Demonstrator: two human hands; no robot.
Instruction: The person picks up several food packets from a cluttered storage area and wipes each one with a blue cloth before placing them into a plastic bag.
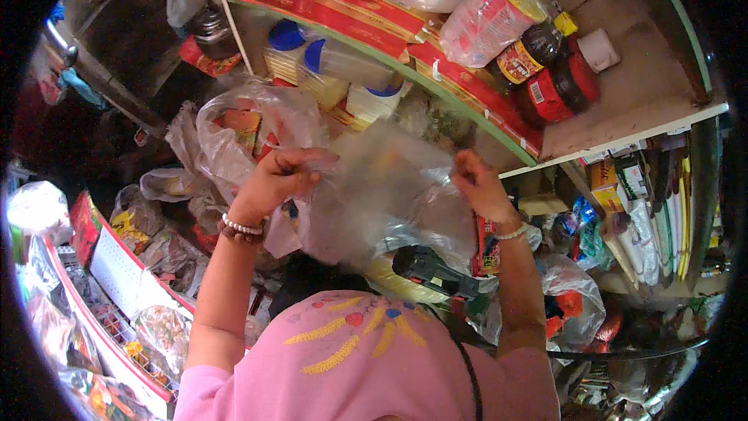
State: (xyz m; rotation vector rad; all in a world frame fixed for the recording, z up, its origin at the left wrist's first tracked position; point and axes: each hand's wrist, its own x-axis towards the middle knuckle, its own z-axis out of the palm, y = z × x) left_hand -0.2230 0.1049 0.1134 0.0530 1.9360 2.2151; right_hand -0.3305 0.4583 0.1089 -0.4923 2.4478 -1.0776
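Note:
A translucent plastic bag (374, 187) is stretched between my two hands in front of my chest. My left hand (292, 172) pinches its left edge between thumb and fingers. At the opposite edge, my right hand (476, 178) has curled fingers gripping the film. Behind my left hand sits a larger clear plastic bag (263, 117) with red and orange packets in it. Below the stretched bag, near my right forearm, lies a black device (435, 272). What the stretched bag holds, if anything, cannot be made out through the blurred film.
Ahead, a wooden shelf with a green edge (456, 96) carries a pink-and-white tub (491, 14) and dark-bodied jars (555, 88). Blue-lidded containers (374, 99) stand beneath it. Bagged goods and a red-edged rack (117, 245) are at the left; long rolls (666, 240) stand at the right.

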